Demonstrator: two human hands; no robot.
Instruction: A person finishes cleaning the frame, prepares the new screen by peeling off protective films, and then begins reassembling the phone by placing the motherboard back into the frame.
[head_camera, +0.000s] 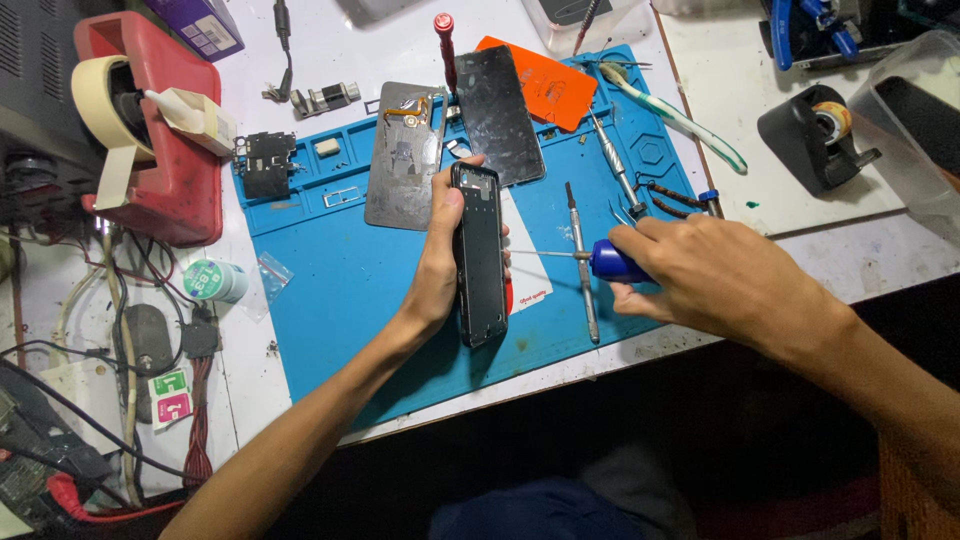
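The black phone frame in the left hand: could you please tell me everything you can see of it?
The phone frame is a long, narrow black shell with rounded corners, dark and glossy like plastic or metal, its open inner side up. It is held lengthwise above the blue mat, the left hand gripping its left edge, fingertips showing on the right. The thin shaft of the blue-handled screwdriver, held by the right hand, points at its right edge.

2 tape dispensers (150, 130), 2 hands (440, 270), 1 blue mat (340, 290), 1 toothbrush (680, 115), 2 screwdrivers (600, 260)
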